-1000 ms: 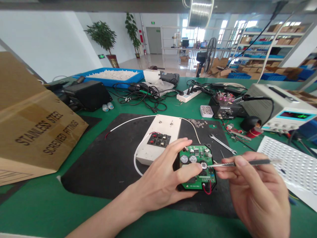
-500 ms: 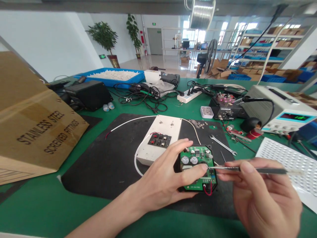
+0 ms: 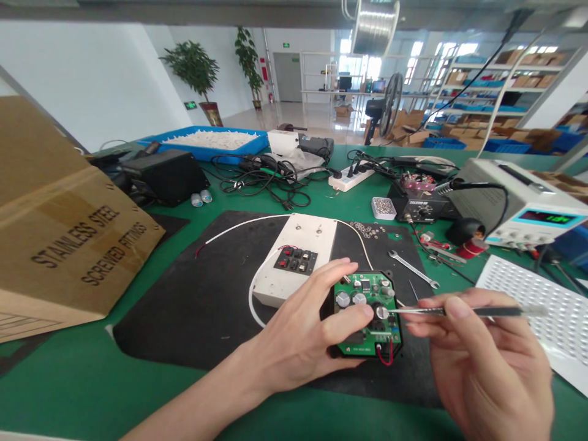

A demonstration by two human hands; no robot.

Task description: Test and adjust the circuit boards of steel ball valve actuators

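Note:
A green circuit board (image 3: pixel 367 344) with round capacitors sits in a black octagonal housing above the mat. My left hand (image 3: pixel 316 324) is wrapped round its left side, index finger lying over the components near a round silver-topped part (image 3: pixel 381 313). Between the thumb and fingers of my right hand (image 3: pixel 487 355) is a pair of tweezers (image 3: pixel 478 312) with a dark grip. Their thin metal tip points left, at or very close to that round part; contact is hard to tell. Short red and black wires (image 3: pixel 389 353) loop at the board's lower edge.
A white panel box (image 3: pixel 316 236) with switches and cables lies behind on the black mat (image 3: pixel 184 306). To the right are a wrench (image 3: pixel 413 269), scattered nuts (image 3: pixel 365 229), a white perforated sheet (image 3: pixel 509 300) and a power supply (image 3: pixel 519 202). A cardboard box (image 3: pixel 68 226) stands at left.
My left index finger has drawn back slightly to the left, uncovering the round silver-topped part. The right hand and tweezers have shifted only a little. The power supply's display reading differs.

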